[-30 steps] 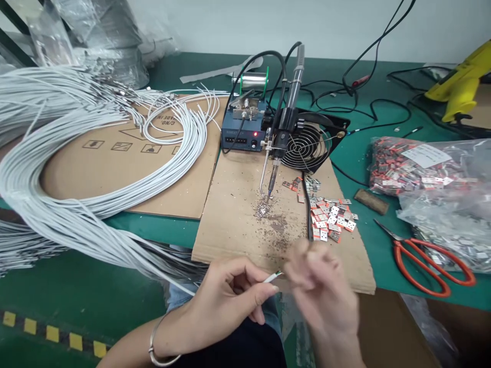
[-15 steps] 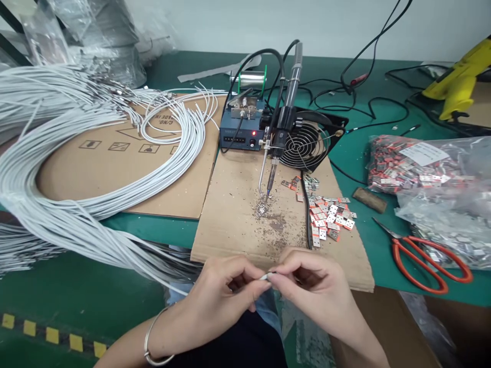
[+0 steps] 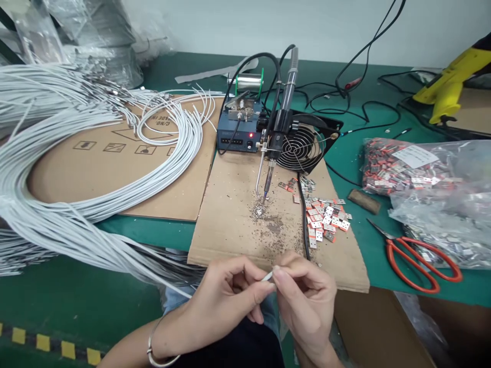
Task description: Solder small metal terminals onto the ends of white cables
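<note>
Between thumb and forefinger, my left hand (image 3: pixel 233 294) pinches a white cable (image 3: pixel 267 276) close to its end. The fingertips of my right hand (image 3: pixel 305 291) are closed on the tip of that same cable, right beside the left fingertips. The tip itself is hidden under the right thumb and finger. Both hands are in front of the near edge of a cardboard sheet (image 3: pixel 215 225). Beyond them a clamped soldering iron (image 3: pixel 271 168) points down at a patch of solder bits (image 3: pixel 260 210). A large bundle of white cables (image 3: pixel 153 191) curves along the left.
Small metal connector pieces (image 3: pixel 326 222) with orange parts lie on the cardboard's right side. Farther right are red-handled scissors (image 3: pixel 422 260) and plastic bags of parts (image 3: pixel 406 163). At the back stand a blue soldering unit (image 3: pixel 238 138), a solder spool (image 3: pixel 247 83) and a black fan (image 3: pixel 307 145).
My right hand has turned more upright and its wrist has swung inward to the left. A bit more white cable shows between the fingertips. The view has shifted slightly.
</note>
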Available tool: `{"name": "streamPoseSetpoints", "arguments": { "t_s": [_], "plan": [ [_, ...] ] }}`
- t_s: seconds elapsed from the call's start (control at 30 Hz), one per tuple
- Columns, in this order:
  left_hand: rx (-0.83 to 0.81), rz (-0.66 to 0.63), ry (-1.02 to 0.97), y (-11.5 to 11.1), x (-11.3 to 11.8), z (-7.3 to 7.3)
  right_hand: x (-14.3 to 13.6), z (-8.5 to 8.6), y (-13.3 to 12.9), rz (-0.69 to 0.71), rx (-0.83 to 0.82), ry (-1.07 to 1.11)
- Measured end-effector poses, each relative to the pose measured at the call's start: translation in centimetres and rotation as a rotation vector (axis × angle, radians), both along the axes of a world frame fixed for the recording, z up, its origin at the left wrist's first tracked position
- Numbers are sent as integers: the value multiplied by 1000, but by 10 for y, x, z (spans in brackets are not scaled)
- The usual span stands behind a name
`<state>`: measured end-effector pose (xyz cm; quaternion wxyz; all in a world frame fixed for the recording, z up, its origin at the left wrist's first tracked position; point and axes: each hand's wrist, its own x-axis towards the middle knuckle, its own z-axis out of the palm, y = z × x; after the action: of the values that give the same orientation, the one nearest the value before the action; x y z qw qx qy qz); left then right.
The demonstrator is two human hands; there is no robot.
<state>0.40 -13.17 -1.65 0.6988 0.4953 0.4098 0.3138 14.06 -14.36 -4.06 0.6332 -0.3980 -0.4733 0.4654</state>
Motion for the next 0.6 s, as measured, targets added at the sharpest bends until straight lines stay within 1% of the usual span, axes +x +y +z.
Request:
{"name": "streamPoseSetpoints", "arguments": {
  "t_s": [0.07, 0.17, 0.2, 0.23, 0.27, 0.33, 0.37, 0.4, 0.53, 0.57, 0.6],
  "plan": [
    [190, -11, 114, 0, -4, -2, 6, 5, 4, 65, -64, -76],
    [532, -63, 308, 2, -12, -2, 19, 13, 9, 259, -191, -232],
    [600, -94, 346, 2, -15, -1, 22, 16, 10, 324, -231, -283],
    [634, -127, 370, 2, -17, 1, 25, 18, 10, 371, -260, -326],
    [643, -151, 383, 3, -18, 2, 26, 19, 9, 388, -278, -363],
    [607, -156, 383, 3, -18, 4, 26, 19, 7, 345, -272, -393],
    [563, -143, 364, 3, -17, 5, 24, 18, 6, 298, -255, -366],
    [508, -125, 337, 4, -15, 5, 23, 18, 6, 231, -235, -295],
    [243, -47, 177, 6, -12, 5, 26, 14, 12, -27, -148, 113],
    [176, -32, 139, 6, -13, 5, 28, 12, 13, -62, -131, 156],
    [120, -18, 106, 7, -14, 4, 30, 11, 14, -63, -131, 139]
  ]
}}
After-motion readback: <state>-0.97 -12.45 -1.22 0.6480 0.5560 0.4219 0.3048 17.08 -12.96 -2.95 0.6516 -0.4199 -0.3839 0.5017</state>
